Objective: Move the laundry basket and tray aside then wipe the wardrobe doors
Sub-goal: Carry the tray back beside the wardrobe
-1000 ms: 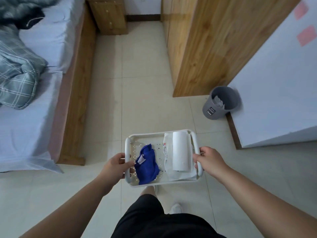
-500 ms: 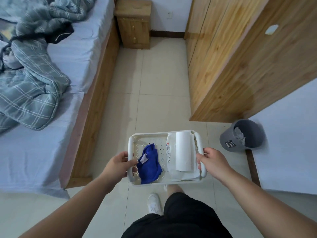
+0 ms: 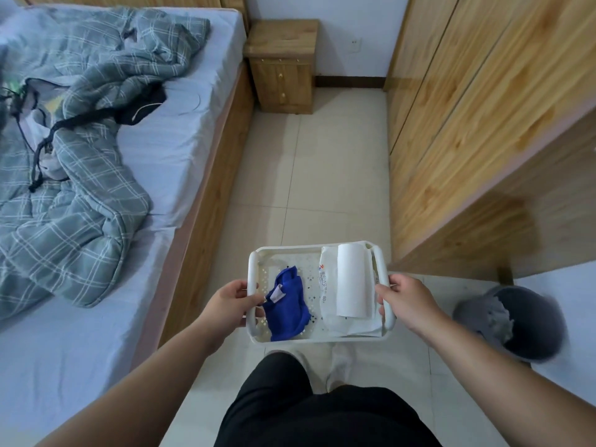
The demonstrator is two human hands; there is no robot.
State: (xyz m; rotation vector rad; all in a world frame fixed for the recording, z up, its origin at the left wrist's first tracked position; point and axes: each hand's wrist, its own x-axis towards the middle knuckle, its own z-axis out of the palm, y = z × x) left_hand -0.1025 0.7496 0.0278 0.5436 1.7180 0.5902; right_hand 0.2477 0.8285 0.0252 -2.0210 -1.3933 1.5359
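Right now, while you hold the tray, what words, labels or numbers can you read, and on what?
"80": on the white wrapper under the paper roll in the tray; the print beside it is too small to read.
White tag on the blue cloth: nothing legible.
Grey bin: blurred, no label readable.

White perforated plastic tray (image 3: pixel 252 272): held level above the beige tiled floor (image 3: pixel 322 175). Left hand (image 3: pixel 227 304) grips the left side handle. Right hand (image 3: pixel 408 301) grips the right side handle.

Tray contents: crumpled blue cloth (image 3: pixel 288 304) in the left half; white paper towel roll (image 3: pixel 353 279) in the right half, lying on a white printed wrapper (image 3: pixel 325 285).

Light wooden wardrobe (image 3: pixel 467 124): right of the aisle. Wooden-framed bed (image 3: pixel 167 150) with grey plaid quilt (image 3: pixel 74 204): left. Round grey waste bin (image 3: pixel 516 321), blurred: on the floor near the wardrobe's near corner.
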